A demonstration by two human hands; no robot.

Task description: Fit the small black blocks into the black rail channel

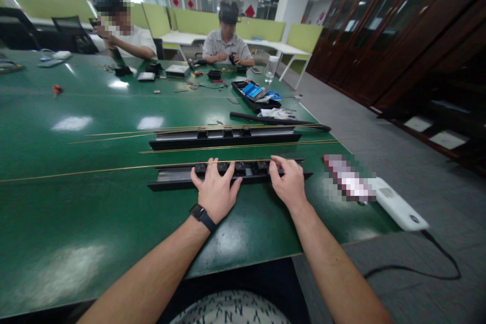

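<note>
In front of me on the green table (114, 233) lies a long black rail (170, 182) with a silver-grey channel and several black blocks (240, 167) inside it. My left hand (217, 192) rests over the channel with its fingers spread across the blocks. My right hand (289, 185) is at the rail's right part, thumb and forefinger pinched at a thin brass-coloured rod (114, 168). That rod runs along the rail's far side and reaches far out to the left. The fingertips partly hide the contact.
A second black rail (224, 140) lies beyond, with more thin rods (182, 150) around it. Farther back are a black tube (258, 118), white gloves (277, 113) and a black tray (243, 92). A white power bank (397, 205) with a cable is at right. Two people sit opposite.
</note>
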